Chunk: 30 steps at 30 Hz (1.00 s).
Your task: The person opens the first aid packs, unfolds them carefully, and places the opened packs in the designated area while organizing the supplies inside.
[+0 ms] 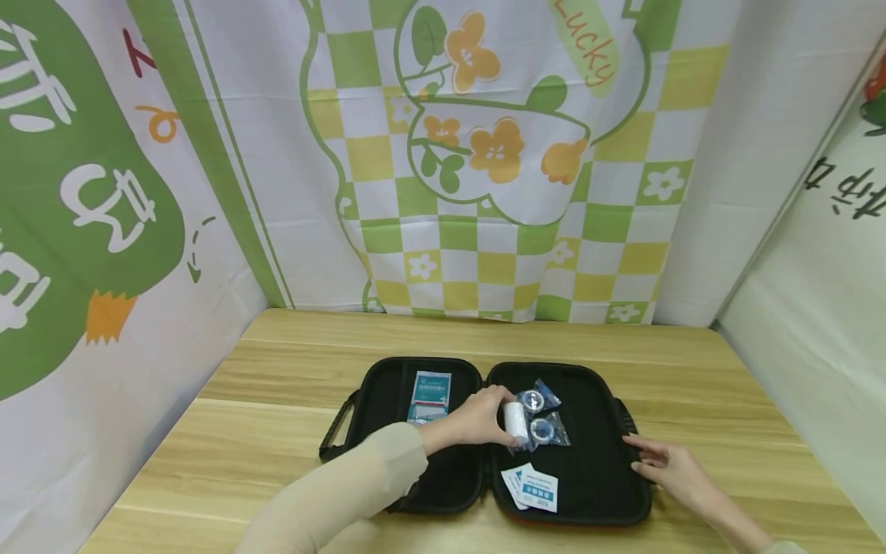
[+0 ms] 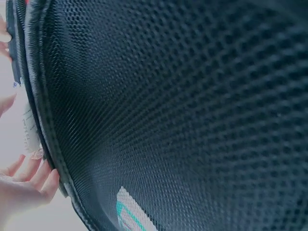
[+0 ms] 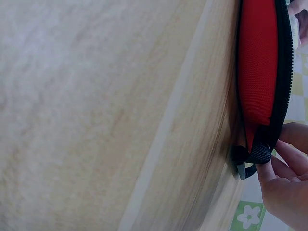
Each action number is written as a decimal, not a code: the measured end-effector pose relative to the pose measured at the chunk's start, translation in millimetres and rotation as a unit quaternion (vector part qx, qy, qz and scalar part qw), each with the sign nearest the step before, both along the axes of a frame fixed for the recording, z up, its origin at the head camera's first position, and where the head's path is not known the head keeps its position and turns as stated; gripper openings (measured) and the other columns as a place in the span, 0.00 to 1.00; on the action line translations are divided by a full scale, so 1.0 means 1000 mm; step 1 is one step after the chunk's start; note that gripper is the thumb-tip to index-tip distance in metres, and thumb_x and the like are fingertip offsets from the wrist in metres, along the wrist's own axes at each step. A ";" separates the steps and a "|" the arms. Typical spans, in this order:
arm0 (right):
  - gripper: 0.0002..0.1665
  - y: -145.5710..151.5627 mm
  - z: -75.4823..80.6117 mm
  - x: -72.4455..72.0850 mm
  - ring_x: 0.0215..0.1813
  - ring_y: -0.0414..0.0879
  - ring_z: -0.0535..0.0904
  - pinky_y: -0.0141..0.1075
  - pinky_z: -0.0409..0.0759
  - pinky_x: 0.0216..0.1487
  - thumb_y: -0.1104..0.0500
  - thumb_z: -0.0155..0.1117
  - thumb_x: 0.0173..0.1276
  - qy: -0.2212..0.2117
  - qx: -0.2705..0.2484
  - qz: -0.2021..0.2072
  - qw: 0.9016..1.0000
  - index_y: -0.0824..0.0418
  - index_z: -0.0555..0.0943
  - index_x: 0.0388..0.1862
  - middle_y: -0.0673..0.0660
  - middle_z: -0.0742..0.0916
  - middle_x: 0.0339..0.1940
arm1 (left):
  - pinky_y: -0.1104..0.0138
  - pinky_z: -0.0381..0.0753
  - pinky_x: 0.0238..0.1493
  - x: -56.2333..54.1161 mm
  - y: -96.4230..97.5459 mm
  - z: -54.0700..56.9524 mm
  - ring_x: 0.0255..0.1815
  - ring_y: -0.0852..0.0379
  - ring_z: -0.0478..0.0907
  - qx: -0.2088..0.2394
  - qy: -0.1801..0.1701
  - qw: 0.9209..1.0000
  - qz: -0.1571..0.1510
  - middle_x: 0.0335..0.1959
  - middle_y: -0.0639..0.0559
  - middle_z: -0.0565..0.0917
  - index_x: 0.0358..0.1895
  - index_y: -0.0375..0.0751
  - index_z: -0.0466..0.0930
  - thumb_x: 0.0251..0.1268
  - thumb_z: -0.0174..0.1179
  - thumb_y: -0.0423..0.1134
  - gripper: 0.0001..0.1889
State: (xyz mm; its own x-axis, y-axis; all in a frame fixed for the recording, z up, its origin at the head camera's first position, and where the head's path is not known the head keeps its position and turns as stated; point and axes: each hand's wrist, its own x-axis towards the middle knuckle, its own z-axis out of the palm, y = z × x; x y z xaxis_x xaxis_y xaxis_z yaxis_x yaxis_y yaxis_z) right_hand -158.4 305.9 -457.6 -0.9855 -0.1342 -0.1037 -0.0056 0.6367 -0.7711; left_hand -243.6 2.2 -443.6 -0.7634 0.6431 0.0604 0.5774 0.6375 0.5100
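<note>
White roll (image 1: 515, 425) held in the left hand (image 1: 474, 415), over the right half of an open black case (image 1: 598, 477).
With thumb and bent fingers clamped round the roll, just beside two clear packets (image 1: 542, 431) with ring-shaped contents; not possible to tell whether touching the lining. In the same half, toward the near edge, two overlapping white-and-blue sachets (image 1: 538, 490). In the left half, just beyond the left wrist, a teal packet (image 1: 431, 391). At the outer right edge of the case, pinched between thumb and fingers of the right hand (image 1: 667, 468). Open room on the lining between packets and right edge; around the case, on both sides, wooden tabletop (image 1: 263, 377).
</note>
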 end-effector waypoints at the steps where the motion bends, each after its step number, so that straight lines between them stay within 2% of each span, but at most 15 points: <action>1: 0.27 0.000 0.000 0.000 0.48 0.60 0.75 0.34 0.78 0.37 0.66 0.59 0.59 -0.001 0.000 0.000 1.000 0.77 0.68 0.55 0.76 0.73 0.53 | 0.73 0.70 0.41 0.000 -0.002 0.001 0.39 0.61 0.70 0.010 -0.007 1.000 -0.002 0.39 0.53 0.74 0.47 0.39 0.72 0.39 0.69 0.46 0.28; 6: 0.26 0.001 0.000 0.000 0.48 0.60 0.75 0.34 0.78 0.37 0.66 0.59 0.59 0.005 0.001 0.007 1.000 0.77 0.68 0.55 0.76 0.72 0.53 | 0.74 0.72 0.42 0.000 -0.012 0.009 0.40 0.62 0.71 0.044 -0.036 0.998 -0.002 0.41 0.52 0.74 0.48 0.38 0.71 0.40 0.69 0.42 0.28; 16: 0.26 0.000 0.001 0.001 0.48 0.61 0.74 0.35 0.78 0.37 0.65 0.59 0.59 0.008 -0.005 0.014 1.000 0.77 0.68 0.55 0.76 0.72 0.53 | 0.67 0.73 0.46 0.004 -0.038 0.027 0.48 0.55 0.71 0.086 -0.067 0.994 0.012 0.47 0.49 0.73 0.54 0.37 0.68 0.43 0.68 0.43 0.32; 21: 0.27 0.000 0.001 0.001 0.49 0.62 0.74 0.34 0.78 0.37 0.65 0.58 0.59 0.001 -0.014 0.015 1.000 0.76 0.68 0.56 0.77 0.71 0.54 | 0.66 0.72 0.50 0.006 -0.053 0.029 0.51 0.55 0.71 0.098 -0.073 0.992 0.018 0.49 0.50 0.72 0.56 0.38 0.67 0.44 0.68 0.43 0.32; 27: 0.27 0.001 0.000 0.001 0.49 0.60 0.74 0.34 0.78 0.37 0.65 0.59 0.59 0.005 -0.012 0.015 1.000 0.77 0.68 0.55 0.76 0.72 0.54 | 0.57 0.71 0.52 0.012 -0.072 0.031 0.53 0.49 0.70 0.126 -0.083 0.988 0.017 0.50 0.48 0.72 0.56 0.37 0.65 0.45 0.68 0.41 0.33; 30: 0.27 0.001 0.000 0.000 0.49 0.61 0.74 0.34 0.78 0.37 0.64 0.59 0.59 0.006 -0.010 0.017 1.000 0.77 0.68 0.56 0.76 0.71 0.54 | 0.57 0.72 0.51 0.014 -0.080 0.030 0.53 0.50 0.70 0.125 -0.080 0.989 0.022 0.50 0.48 0.73 0.56 0.38 0.66 0.45 0.68 0.42 0.32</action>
